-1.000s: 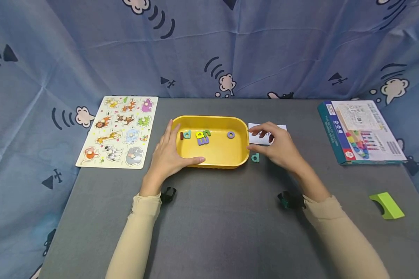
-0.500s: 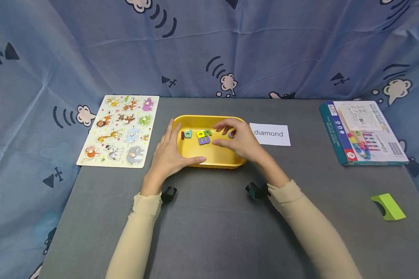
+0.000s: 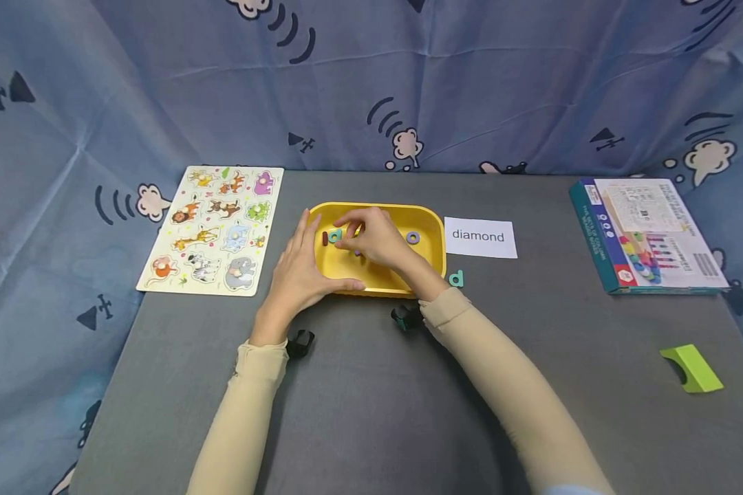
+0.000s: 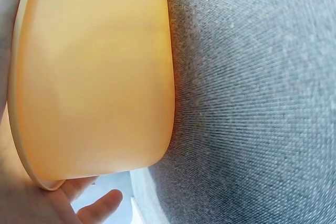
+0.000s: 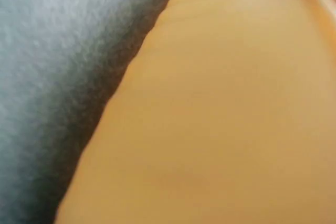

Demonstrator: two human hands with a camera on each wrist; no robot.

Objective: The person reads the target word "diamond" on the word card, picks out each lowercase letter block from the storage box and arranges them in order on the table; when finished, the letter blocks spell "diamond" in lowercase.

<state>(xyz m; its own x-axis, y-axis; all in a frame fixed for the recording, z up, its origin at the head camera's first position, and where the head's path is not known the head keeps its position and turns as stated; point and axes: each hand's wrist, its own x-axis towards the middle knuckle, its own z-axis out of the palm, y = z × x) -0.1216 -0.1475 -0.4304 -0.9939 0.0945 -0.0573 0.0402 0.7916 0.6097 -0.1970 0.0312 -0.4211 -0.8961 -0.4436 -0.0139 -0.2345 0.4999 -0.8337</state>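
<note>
A yellow tray [image 3: 386, 278] holds several small foam-like letters. My left hand [image 3: 297, 271] holds its left end, the thumb along the front rim and the fingers at the left side; the left wrist view shows this hand [image 4: 31, 198] round the rim. Over the tray's left half hovers my right hand [image 3: 374, 240], thumb and forefinger apart beside a teal letter d [image 3: 334, 236] and a dark red i [image 3: 325, 238]. Under this hand a purple piece [image 3: 357, 253] peeks out; the other letters there are hidden. A purple o [image 3: 413, 237] lies at the tray's right.
To the tray's right lie a white card [image 3: 479, 238] printed "diamond" and a teal d [image 3: 456, 278]. An animal puzzle board [image 3: 213, 230] lies at the left. Farther right are a boxed set [image 3: 650, 237] and a green arch block [image 3: 692, 368].
My right hand has moved left from the tray's right edge, across the o, to the letters at the left. The card and the teal d beside it are uncovered. My left hand stays put.
</note>
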